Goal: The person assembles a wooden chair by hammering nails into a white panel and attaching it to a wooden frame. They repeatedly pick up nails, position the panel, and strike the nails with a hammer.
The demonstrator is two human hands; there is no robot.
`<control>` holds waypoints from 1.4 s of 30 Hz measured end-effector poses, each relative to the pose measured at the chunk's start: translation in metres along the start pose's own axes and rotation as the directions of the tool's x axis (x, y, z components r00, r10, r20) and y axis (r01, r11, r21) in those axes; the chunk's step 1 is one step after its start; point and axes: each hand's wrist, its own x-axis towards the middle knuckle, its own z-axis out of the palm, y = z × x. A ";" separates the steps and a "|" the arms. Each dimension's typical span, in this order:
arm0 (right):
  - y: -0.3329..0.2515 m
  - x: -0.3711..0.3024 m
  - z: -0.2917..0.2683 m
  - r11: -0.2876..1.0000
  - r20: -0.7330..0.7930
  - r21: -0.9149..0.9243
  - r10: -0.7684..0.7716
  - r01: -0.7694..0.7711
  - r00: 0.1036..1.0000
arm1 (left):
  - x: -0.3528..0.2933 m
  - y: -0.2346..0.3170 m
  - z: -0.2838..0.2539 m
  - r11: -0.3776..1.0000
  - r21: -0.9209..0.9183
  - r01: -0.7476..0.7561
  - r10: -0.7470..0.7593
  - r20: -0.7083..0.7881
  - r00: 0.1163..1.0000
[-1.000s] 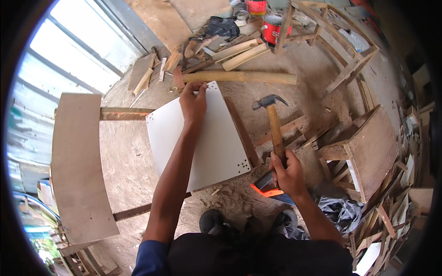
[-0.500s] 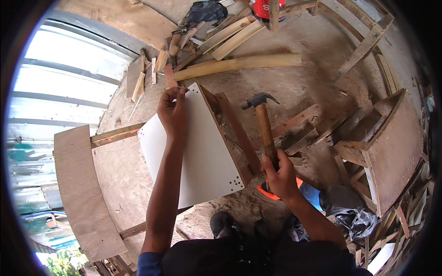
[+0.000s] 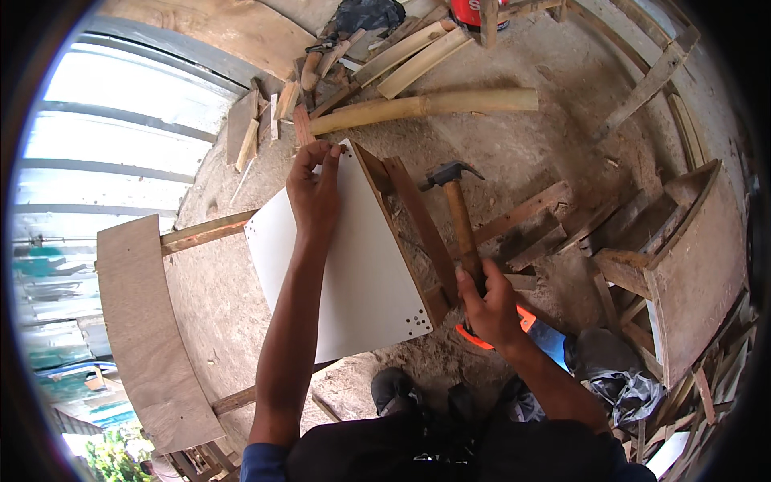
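A claw hammer (image 3: 461,213) with a wooden handle is gripped near the handle's lower end by my right hand (image 3: 491,307), its dark head raised to the right of a white-faced panel (image 3: 365,265). My left hand (image 3: 315,189) is at the panel's far corner, thumb and fingers pinched on what looks like a small dark nail, mostly hidden by the fingertips. Clusters of dark dots mark the panel's corners. The panel covers a wooden frame, whose edge shows along the right, with a reddish-brown wooden strip (image 3: 422,229) beside it.
To the left stands a plywood-topped piece (image 3: 152,337). Bamboo (image 3: 434,107) and wood scraps lie beyond the panel. An orange-handled saw (image 3: 550,341) is by my feet. A wooden box frame (image 3: 699,265) and scrap pile stand right. A red bucket (image 3: 468,11) is at the far edge.
My left hand has shifted slightly right, closer to the panel's far corner, still pinched. The hammer stays raised in my right hand. The whole view has shifted a little.
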 end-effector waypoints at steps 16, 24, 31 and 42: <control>-0.008 -0.007 0.003 0.994 -0.002 -0.065 -0.087 0.087 0.996 | -0.003 0.007 0.006 0.998 0.051 -0.048 0.050 -0.044 0.998; -0.016 -0.013 0.006 0.989 -0.005 -0.074 -0.126 0.125 0.992 | -0.007 0.018 0.006 0.984 0.149 -0.094 0.104 -0.057 0.993; -0.039 -0.009 0.004 0.953 0.012 -0.173 -0.252 0.250 0.968 | -0.002 0.005 0.003 0.997 0.062 -0.049 0.052 -0.052 0.997; -0.083 0.001 0.007 0.843 0.076 -0.359 -0.401 0.400 0.913 | -0.005 0.013 0.006 0.985 0.126 -0.116 0.126 -0.078 0.989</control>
